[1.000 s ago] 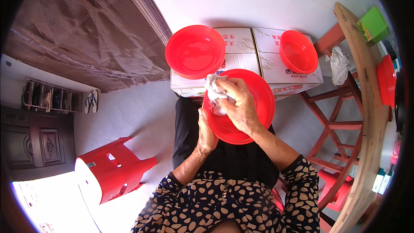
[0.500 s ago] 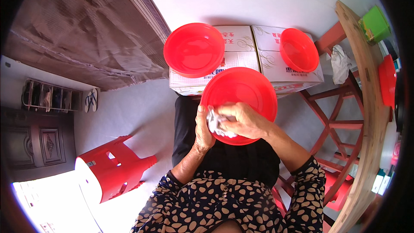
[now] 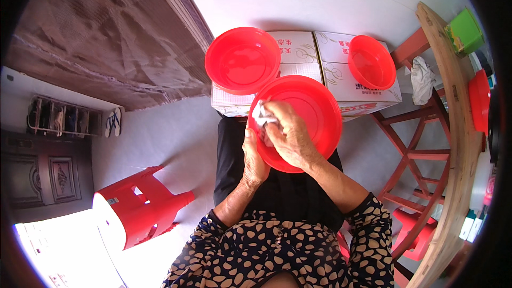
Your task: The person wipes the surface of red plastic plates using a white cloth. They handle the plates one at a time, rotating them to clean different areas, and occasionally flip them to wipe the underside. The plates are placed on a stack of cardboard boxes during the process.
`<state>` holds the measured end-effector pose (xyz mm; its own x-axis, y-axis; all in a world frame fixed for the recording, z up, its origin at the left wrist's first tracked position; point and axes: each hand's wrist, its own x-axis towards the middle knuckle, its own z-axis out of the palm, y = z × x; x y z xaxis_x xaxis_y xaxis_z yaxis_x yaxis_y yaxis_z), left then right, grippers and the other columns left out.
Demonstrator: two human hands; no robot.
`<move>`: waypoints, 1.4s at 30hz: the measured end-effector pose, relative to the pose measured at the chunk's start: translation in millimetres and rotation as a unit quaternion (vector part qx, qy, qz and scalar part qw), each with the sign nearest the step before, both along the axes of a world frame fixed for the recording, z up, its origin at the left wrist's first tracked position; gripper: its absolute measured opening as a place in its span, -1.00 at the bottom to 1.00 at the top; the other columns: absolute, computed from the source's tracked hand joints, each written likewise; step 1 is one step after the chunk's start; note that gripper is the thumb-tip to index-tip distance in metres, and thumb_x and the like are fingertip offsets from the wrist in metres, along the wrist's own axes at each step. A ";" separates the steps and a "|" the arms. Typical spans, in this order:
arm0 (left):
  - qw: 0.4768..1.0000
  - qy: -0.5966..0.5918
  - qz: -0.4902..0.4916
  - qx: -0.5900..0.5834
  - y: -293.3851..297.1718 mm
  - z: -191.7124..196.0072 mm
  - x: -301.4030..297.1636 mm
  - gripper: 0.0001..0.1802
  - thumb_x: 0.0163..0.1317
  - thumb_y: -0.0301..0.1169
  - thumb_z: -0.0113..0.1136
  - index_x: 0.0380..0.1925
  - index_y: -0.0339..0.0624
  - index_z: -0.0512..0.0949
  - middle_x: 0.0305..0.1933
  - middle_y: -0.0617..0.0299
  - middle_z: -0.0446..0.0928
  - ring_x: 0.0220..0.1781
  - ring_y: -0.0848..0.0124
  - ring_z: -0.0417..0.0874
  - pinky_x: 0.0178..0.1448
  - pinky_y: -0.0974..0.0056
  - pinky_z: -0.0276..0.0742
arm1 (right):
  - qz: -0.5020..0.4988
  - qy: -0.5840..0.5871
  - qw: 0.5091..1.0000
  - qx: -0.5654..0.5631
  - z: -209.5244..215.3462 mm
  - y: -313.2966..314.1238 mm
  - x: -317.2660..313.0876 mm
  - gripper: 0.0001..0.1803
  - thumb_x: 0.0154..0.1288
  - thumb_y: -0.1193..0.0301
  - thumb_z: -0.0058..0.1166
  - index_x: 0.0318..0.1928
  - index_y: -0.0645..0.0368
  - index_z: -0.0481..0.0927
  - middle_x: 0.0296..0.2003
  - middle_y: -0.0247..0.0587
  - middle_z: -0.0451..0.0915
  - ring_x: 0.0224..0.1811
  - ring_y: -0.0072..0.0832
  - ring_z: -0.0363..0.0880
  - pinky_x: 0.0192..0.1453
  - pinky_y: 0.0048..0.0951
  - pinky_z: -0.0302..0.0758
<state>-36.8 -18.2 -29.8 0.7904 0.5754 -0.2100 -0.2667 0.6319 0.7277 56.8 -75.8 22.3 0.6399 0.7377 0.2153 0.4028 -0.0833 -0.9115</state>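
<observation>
A round red plastic basin (image 3: 317,109) is held above my lap, its inside facing up toward me. My left hand (image 3: 255,156) grips its near-left rim, thumb along the edge and fingers hidden under the wall. Inside the basin, my right hand (image 3: 288,134) presses a crumpled white cloth (image 3: 262,114) against the left wall, fingers closed round it. Beyond it, a larger-looking red basin (image 3: 242,58) rests on the left white carton (image 3: 300,48), and another red basin (image 3: 372,63) sits tilted-looking on the right carton (image 3: 333,77).
To the right runs a wooden table edge (image 3: 456,144) on red legs, with a white rag (image 3: 422,80) hanging beside it and a green container (image 3: 465,31) on top. A red stool (image 3: 141,208) lies on its side on the floor at left. Slippers (image 3: 113,122) are near a shoe rack (image 3: 60,118).
My right hand and the cloth have moved up along the basin's left inner wall, away from the near rim. The held basin has shifted slightly farther from me.
</observation>
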 end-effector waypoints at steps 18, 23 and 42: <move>0.999 0.023 -0.024 0.009 2.3 -0.2 -18.2 -0.41 0.41 -0.01 -0.19 0.22 -0.25 0.30 0.04 0.14 0.50 -0.01 0.42 0.55 0.12 0.32 0.45 | 0.202 -0.032 0.968 -0.142 26.1 -35.6 -0.7 -0.74 0.13 0.62 0.05 -0.12 0.26 0.54 -0.07 -0.08 0.47 -0.03 -0.17 0.53 0.04 -0.30 0.52; 0.996 -0.019 0.004 0.087 -3.6 19.7 -10.0 -0.33 0.35 -0.10 -0.04 0.32 -0.29 0.16 0.26 0.08 0.32 0.27 0.33 0.35 0.35 0.22 0.23 | -0.007 -0.262 0.963 -0.066 8.6 -11.1 -6.2 -0.59 -0.04 0.72 0.14 -0.09 0.24 0.53 -0.03 0.05 0.41 0.03 -0.04 0.48 0.00 -0.22 0.55; 0.993 -0.013 0.071 0.090 14.2 17.9 -13.6 -0.40 0.36 -0.07 -0.09 0.24 -0.28 0.25 0.15 0.07 0.43 0.15 0.31 0.46 0.22 0.23 0.37 | 0.219 -0.333 0.900 -0.177 33.7 -43.8 -7.5 -0.80 0.06 0.45 0.10 -0.28 0.27 0.58 -0.04 0.05 0.38 -0.06 -0.15 0.44 -0.16 -0.27 0.59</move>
<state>-50.4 -4.0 -11.9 0.7028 0.7074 -0.0746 -0.3636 0.4474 0.8171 49.2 -119.6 56.1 0.0881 0.9855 0.1449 0.9150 -0.0226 -0.4029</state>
